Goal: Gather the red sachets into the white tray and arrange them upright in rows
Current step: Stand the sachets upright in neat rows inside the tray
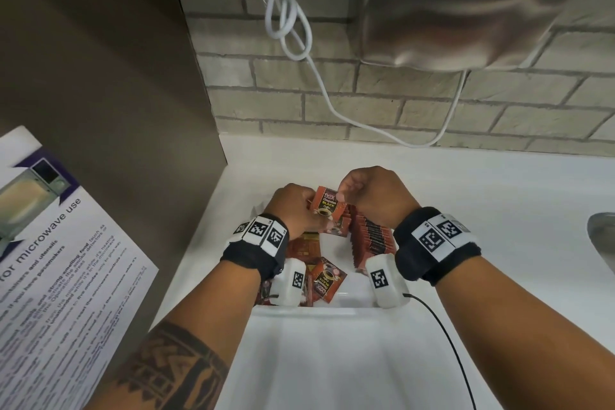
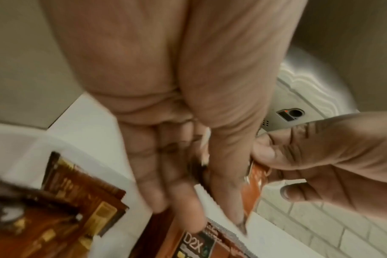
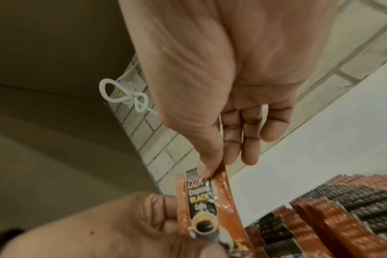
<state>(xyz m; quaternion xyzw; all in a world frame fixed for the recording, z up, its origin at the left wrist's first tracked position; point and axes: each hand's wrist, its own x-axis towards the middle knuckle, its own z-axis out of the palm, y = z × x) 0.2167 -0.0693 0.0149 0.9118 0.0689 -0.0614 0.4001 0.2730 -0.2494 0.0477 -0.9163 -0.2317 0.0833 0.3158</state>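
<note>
Held sachet [image 1: 327, 205]: one, clamped from both sides above the tray [image 1: 336, 301]. Right hand [image 1: 372, 195] pinches its top corner between thumb and forefinger; left hand [image 1: 298, 206] pinches its lower left edge. Hands together, almost touching across the sachet. Long axis runs roughly 12 to 6 in the head view, printed face toward the camera, top tilted slightly toward 1 o'clock.

Row [image 1: 372, 240]: upright sachets packed edge-on, lying at about 5 o'clock from the held one, directly under the right wrist. Right hand is the nearer to it. Judgement: the next move turns on swinging the held sachet down toward 5 o'clock and sliding it in face-parallel at the row's near end; the left hand would have to let go first.

Counts:
- held: 1
- upright in row: too tightly packed to count; more than ten
- loose sachets [image 1: 327, 280] lying flat at 7 o'clock, below the left wrist: at least three visible, others hidden by the wrist
- tray: 1
</note>
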